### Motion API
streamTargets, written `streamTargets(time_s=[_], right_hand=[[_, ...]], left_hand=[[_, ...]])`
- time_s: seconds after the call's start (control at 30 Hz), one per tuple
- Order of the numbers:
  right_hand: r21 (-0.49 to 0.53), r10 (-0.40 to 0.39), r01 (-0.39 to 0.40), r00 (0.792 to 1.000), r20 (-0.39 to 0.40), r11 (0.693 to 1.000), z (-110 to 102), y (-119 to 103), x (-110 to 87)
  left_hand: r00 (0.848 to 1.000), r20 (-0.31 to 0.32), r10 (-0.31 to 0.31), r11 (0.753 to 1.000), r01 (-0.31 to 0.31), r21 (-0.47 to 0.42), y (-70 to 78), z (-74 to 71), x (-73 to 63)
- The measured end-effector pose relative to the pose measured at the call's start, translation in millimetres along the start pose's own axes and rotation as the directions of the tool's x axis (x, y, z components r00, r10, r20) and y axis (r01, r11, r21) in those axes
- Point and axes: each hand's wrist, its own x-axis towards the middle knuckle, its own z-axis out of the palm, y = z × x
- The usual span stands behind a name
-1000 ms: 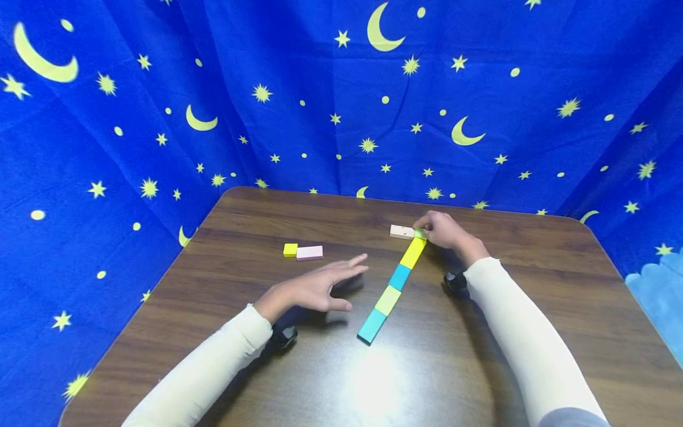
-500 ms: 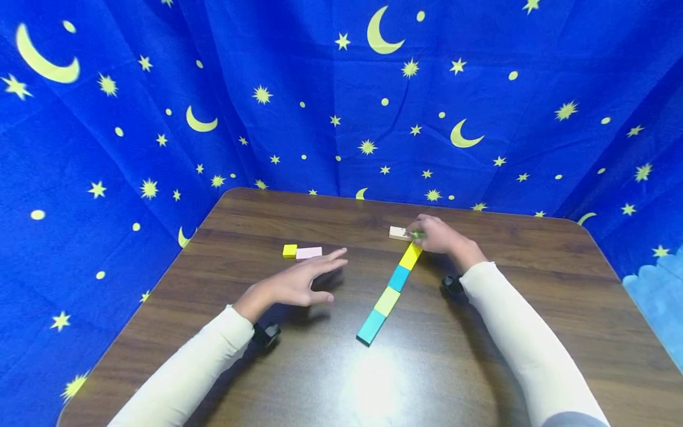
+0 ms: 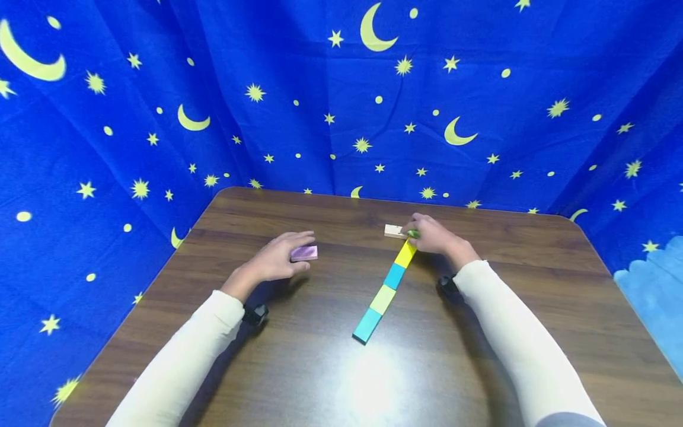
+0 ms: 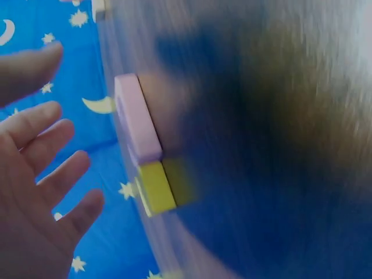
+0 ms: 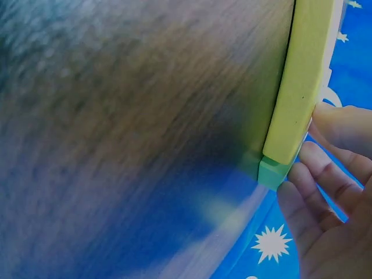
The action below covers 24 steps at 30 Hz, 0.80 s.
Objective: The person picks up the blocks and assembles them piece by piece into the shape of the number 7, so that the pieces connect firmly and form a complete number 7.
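Note:
My left hand (image 3: 272, 258) reaches over the pink block (image 3: 304, 254), thumb and fingers spread. In the left wrist view the pink block stands end to end with a small yellow block (image 4: 156, 189), which the hand covers in the head view. At the far end of a slanting row, the fingertips of my right hand (image 3: 436, 235) pinch a small green block (image 5: 270, 176). Beside it lies a pale wooden block (image 3: 393, 231). Down the row toward me come a yellow block (image 3: 405, 254), a blue one (image 3: 394, 276), a light green one (image 3: 383, 299) and a teal one (image 3: 367, 325).
The brown wooden table (image 3: 320, 367) has its far edge against a blue curtain (image 3: 299, 59) with moons and stars. A bright glare lies on the table near the front. Dark wrist cameras hang under both cuffs.
My left hand has moved left, away from the row, to the pink block and now covers the small yellow block. My right hand stays at the green block, with a slight leftward shift.

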Motion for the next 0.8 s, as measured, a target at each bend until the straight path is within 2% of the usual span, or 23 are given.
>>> streamTargets(time_s=[0.1,0.23,0.6,0.8], right_hand=[[0.011,0.012,-0.012,1.000,-0.002,1.000,1,0,0.2],[0.022,0.021,-0.021,1.000,-0.013,1.000,2,1,0.2],[0.039,0.058,-0.057,0.998,-0.014,0.998,5,0,-2.3],[0.055,0.059,-0.058,0.998,-0.027,0.997,4,1,-3.8]], left_hand=[[0.999,-0.031,-0.011,0.998,0.013,0.063,-6.2,-1.1,4.7],[0.999,-0.039,-0.016,0.992,0.021,0.124,-11.4,-0.6,11.3],[0.997,0.056,-0.059,0.959,0.041,0.279,-13.1,8.0,23.0],[0.995,0.064,-0.080,0.943,0.055,0.328,-12.7,11.5,24.1]])
